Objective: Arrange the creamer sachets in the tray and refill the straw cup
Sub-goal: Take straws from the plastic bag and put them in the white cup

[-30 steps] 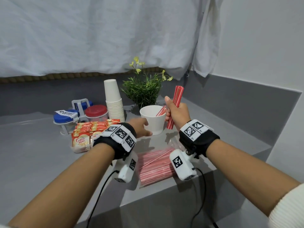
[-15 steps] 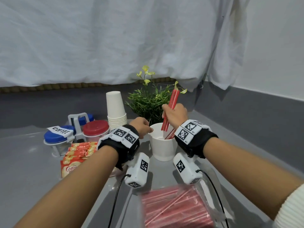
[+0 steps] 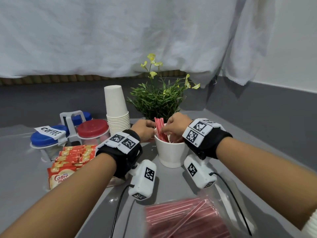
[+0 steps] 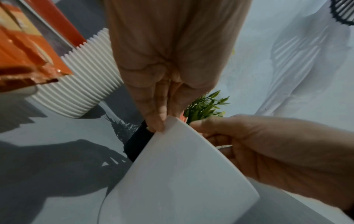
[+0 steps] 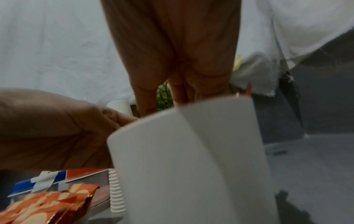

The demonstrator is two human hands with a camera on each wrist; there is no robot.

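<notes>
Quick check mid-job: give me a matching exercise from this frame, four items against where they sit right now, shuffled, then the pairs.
Items:
1. red straws
2. creamer sachets
3. bag of straws
4. stack of paper cups

Places:
A. lying nearest the camera, in front of the white cup
B. standing in the white cup
C. left of the plant
D. in front of the lidded jars

Pairs: 1-B, 2-D, 3-A, 4-C

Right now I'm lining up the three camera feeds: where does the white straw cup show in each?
Head: white straw cup centre, between both wrists.
Left wrist: lower centre-right.
Right wrist: lower centre.
Shared landmark: stack of paper cups.
</notes>
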